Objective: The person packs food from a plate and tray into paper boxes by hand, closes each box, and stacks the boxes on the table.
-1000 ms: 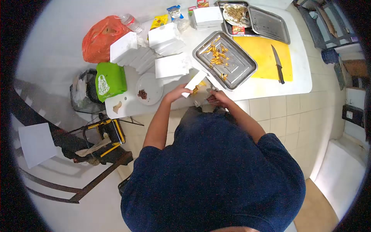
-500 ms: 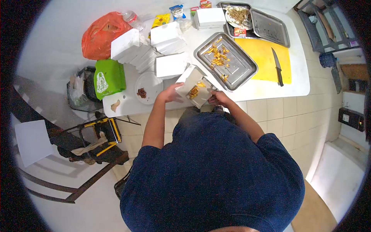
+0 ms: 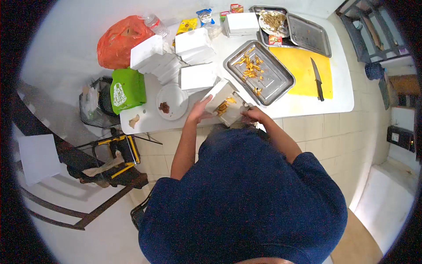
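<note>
An open white cardboard food box (image 3: 218, 93) is tilted at the table's near edge, in front of my body. Inside it lie yellow-brown fries (image 3: 225, 106). My left hand (image 3: 200, 111) grips the box by its left side, and my right hand (image 3: 253, 115) is closed on its right side flap. Just beyond the box is a steel tray (image 3: 277, 81) with more fries (image 3: 251, 68) scattered in it. Closed white boxes (image 3: 198, 76) stand behind my left hand. A white plate (image 3: 178, 99) with a small brown heap of food is to its left.
A knife (image 3: 317, 79) lies on a yellow cutting board (image 3: 303, 72) at the right. Behind are a second tray with a lid (image 3: 307, 35), stacked boxes (image 3: 147, 52), an orange bag (image 3: 121, 42) and a bottle (image 3: 156, 25). A green bag (image 3: 127, 90) sits at the left edge.
The whole view has shifted slightly, so the table appears a little further right and lower. Both hands keep their hold on the box, which has hardly moved.
</note>
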`<state>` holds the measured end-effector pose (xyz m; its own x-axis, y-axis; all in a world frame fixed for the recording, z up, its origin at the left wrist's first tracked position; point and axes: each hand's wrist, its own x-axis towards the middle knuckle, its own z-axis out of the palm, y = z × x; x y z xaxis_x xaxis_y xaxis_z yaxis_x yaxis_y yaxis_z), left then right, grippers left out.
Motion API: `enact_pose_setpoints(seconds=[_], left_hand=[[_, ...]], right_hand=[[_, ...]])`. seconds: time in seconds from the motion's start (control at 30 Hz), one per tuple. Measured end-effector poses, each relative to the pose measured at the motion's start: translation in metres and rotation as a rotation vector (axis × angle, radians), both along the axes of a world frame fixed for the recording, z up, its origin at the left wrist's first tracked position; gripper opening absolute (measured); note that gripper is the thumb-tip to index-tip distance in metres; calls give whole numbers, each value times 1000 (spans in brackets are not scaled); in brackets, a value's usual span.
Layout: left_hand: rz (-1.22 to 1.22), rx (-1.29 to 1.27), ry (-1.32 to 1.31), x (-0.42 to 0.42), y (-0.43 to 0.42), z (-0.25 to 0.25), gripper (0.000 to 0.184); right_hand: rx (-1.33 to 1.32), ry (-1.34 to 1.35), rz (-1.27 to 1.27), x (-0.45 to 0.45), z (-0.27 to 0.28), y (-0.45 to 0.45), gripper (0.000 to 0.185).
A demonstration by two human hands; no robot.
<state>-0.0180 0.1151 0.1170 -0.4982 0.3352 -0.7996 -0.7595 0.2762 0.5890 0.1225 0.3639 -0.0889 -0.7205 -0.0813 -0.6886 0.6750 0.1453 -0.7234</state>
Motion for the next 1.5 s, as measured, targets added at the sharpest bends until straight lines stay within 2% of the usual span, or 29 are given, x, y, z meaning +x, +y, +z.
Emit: enact_pose_setpoints(seconds=[0.1, 0.17, 0.27, 0.37, 0.4, 0.47, 0.6, 0.67, 0.8, 0.93, 1.03, 1.13, 1.17, 1.27, 1.37, 1.43, 1.5], left_hand=[[63, -123, 200, -2, 3, -23, 69], [104, -150, 302, -12, -5, -53, 65], [195, -27, 389, -6, 4, -32, 61], [157, 65, 486, 1, -1, -46, 62], [127, 48, 555, 2, -3, -54, 63], [68, 8, 689, 7, -10, -74, 65], [98, -153, 652, 26, -7, -62, 69], [173, -183, 638, 41, -3, -48, 71], [61, -277, 685, 64, -15, -68, 72], [16, -301, 590, 81, -29, -84, 70], [33, -280, 539, 74, -31, -91, 66], [28, -229, 525, 63, -34, -103, 61], [23, -206, 529, 60, -34, -109, 59], [-23, -100, 853, 46, -36, -126, 49], [39, -11, 623, 34, -36, -119, 42], [88, -57, 595, 31, -39, -124, 39], [114, -100, 617, 27, -46, -136, 38]], right_hand=[[8, 16, -16, 7, 26, -2, 43], [60, 57, -3, 6, 101, 1, 46], [372, 367, 91, 13, 6, 1, 49], [337, 281, 73, 6, 23, 0, 49], [467, 162, 126, 5, 38, -1, 42], [454, 184, 178, 4, 47, -3, 39], [418, 222, 219, 5, 49, -9, 38], [440, 355, 124, 10, 62, -10, 46], [591, 609, -2, -1, 88, -11, 61], [512, 637, -119, -31, 97, -15, 63], [462, 608, -170, -47, 82, -17, 51], [493, 739, -210, -53, 56, -19, 35], [385, 671, -215, -51, 54, -17, 33], [116, 491, -231, -52, 58, -22, 27], [-26, 373, -289, -50, 80, -36, 24], [-105, 294, -345, -45, 102, -47, 23], [-167, 124, -317, -48, 96, -49, 20]])
